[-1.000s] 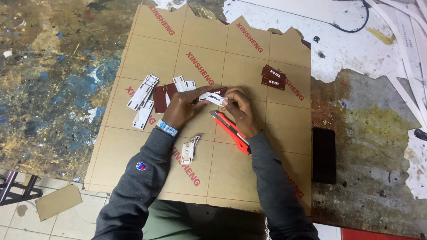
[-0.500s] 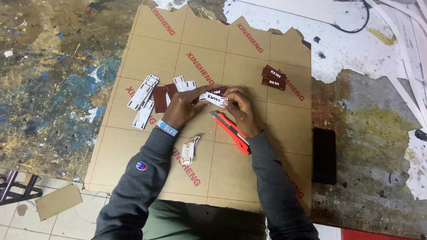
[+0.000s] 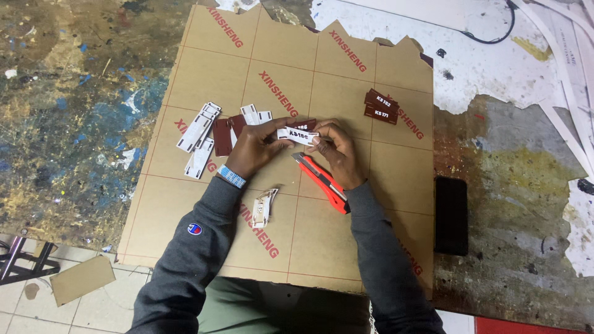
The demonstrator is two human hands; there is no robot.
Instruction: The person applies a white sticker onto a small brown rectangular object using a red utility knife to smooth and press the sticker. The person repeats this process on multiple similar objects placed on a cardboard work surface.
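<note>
Nothing's moved since before: both hands, left [image 3: 257, 148] & right [image 3: 337, 154], still pinch small white tag [image 3: 297, 135] betw. fingertips, above orange knife [image 3: 320, 182].

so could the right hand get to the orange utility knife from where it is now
Probably yes: the orange utility knife lies uncovered on the board, right beside the right hand. That hand and the left hand both pinch a small white tag, so it must let go first.

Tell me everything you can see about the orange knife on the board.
The knife is a slim utility cutter with an orange plastic-looking body, a dark strip along its middle and a dark rear end. It lies flat on the brown board, running diagonally from upper left to lower right. Its front end sits under the right hand, its rear by the right sleeve. Whether the blade is out cannot be told.
</note>
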